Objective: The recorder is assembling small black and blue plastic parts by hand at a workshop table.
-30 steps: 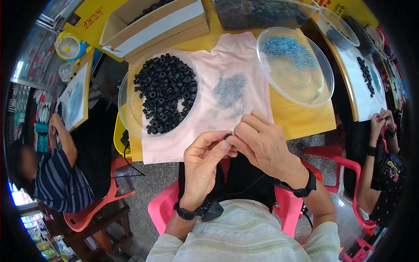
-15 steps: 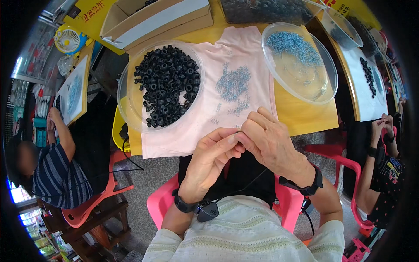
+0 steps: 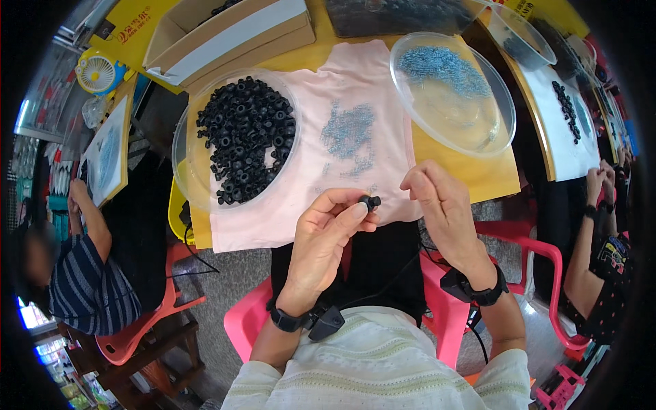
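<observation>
Fingers and thumb of the left hand [image 3: 322,239] pinch a small black part [image 3: 371,203] near the close edge of a pink cloth [image 3: 384,75]. Apart, to its right, the right hand [image 3: 441,215] bunches its fingertips; whether they grip anything, I cannot tell. Far left, a clear bowl [image 3: 184,162] holds matching pieces [image 3: 246,133].

Pinches black piece [image 3: 373,203] in left grip [image 3: 328,231]; holds right grip [image 3: 445,213] apart, half-curled, near pink cloth [image 3: 369,72].
</observation>
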